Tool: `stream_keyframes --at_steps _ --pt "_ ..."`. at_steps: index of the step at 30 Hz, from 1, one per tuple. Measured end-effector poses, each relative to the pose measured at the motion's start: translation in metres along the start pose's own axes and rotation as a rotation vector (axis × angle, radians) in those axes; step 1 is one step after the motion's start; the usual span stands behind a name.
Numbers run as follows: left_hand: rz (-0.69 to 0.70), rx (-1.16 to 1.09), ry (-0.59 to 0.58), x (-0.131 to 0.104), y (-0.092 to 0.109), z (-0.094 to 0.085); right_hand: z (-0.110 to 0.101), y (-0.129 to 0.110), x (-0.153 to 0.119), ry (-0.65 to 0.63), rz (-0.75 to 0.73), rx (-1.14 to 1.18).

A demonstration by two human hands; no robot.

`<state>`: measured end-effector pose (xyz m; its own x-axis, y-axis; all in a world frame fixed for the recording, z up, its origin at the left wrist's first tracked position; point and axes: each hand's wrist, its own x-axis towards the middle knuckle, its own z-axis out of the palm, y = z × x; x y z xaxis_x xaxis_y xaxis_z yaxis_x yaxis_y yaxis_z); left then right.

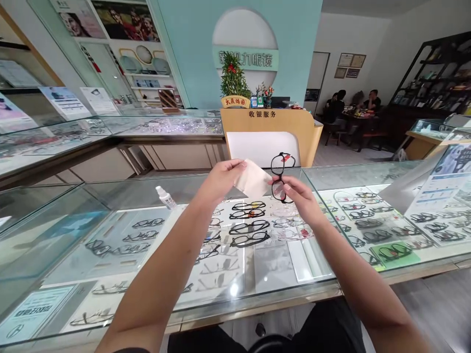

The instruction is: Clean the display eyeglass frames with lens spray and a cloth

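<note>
Head: L hand (221, 177) w/ cloth (253, 183), R hand (300, 196) w/ glasses (280, 176).

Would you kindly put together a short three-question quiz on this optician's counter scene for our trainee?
1. True or false: the right hand holds a pair of black glasses.
2. What does the left hand hold: (a) a cloth, (b) a pen, (c) a phone?
3. What small thing lies on the glass counter to the left of the left arm?

Key
1. True; the glasses are held upright, one lens above the other.
2. (a), a pale cloth that reaches the glasses.
3. A small spray bottle, lying tilted on the glass.
</note>
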<state>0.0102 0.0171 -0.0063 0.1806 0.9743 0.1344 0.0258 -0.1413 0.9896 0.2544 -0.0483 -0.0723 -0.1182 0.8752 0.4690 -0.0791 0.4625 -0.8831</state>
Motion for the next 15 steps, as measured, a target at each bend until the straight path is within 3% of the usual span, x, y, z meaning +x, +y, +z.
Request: stream_keyframes --at_steps 6,11,15 --pt "-0.025 -0.149 0.012 -0.007 0.006 -0.009 0.013 -0.007 0.009 -0.072 0.018 0.000" --pt "0.027 -0.319 -0.101 -0.008 0.018 -0.030 0.032 -0.035 0.041 -0.299 -0.034 -0.054" --pt "0.084 -0.390 -0.140 -0.008 0.022 -0.043 0.035 -0.047 0.066 -0.337 -0.074 -0.078"
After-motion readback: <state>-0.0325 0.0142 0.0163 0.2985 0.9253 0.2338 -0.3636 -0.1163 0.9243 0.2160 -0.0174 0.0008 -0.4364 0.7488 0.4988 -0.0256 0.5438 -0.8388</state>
